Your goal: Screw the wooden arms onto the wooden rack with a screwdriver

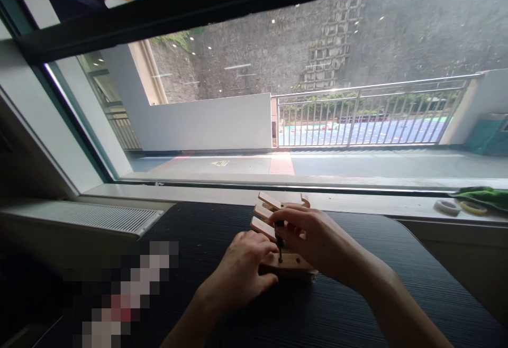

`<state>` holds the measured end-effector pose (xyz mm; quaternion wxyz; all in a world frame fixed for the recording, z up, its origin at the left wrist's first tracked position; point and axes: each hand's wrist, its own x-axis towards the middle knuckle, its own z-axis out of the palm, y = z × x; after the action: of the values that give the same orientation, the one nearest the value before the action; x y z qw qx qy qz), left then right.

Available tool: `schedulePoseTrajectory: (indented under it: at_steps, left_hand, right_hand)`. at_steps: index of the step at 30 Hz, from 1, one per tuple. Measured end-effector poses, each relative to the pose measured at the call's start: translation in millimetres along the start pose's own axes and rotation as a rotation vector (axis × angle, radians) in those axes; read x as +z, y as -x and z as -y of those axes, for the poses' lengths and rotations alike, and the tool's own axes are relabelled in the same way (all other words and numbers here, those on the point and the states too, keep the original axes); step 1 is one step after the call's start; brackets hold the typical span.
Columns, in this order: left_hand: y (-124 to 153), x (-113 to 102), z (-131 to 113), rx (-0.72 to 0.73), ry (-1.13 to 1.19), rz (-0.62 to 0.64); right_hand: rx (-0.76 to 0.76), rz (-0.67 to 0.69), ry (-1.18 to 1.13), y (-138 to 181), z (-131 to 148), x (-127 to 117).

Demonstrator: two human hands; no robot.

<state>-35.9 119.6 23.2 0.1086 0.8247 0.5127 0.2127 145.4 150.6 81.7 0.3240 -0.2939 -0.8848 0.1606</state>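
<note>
A small wooden assembly (273, 216) of light slats on a flat base (291, 264) sits on a dark ribbed table (357, 305), close to the window sill. My left hand (242, 271) lies curled over the left end of the base and presses it down. My right hand (313, 237) is closed around a small dark screwdriver (280, 245), held upright with its tip on the base. Several slats stick out to the upper left, behind my fingers.
Two tape rolls (460, 208) and a green cloth (486, 197) lie on the sill at right. A white vent grille (107, 218) runs along the left. A blurred patch (127, 290) covers the table's left part. A large window (278, 99) is straight ahead.
</note>
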Motion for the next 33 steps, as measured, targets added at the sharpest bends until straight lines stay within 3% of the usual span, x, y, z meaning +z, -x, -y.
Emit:
schedulePoseTrajectory:
  at_steps: [9, 25, 33]
  left_hand:
    - [0, -5, 13, -0.092, 0.106, 0.045]
    - [-3, -4, 11, -0.037, 0.026, 0.026]
    - [-3, -5, 10, -0.069, 0.143, 0.025]
  right_hand:
    - [0.038, 0.021, 0.007, 1, 4, -5]
    - [0.102, -0.020, 0.016, 2, -7, -3]
    - [0.108, -0.019, 0.029, 1, -9, 0]
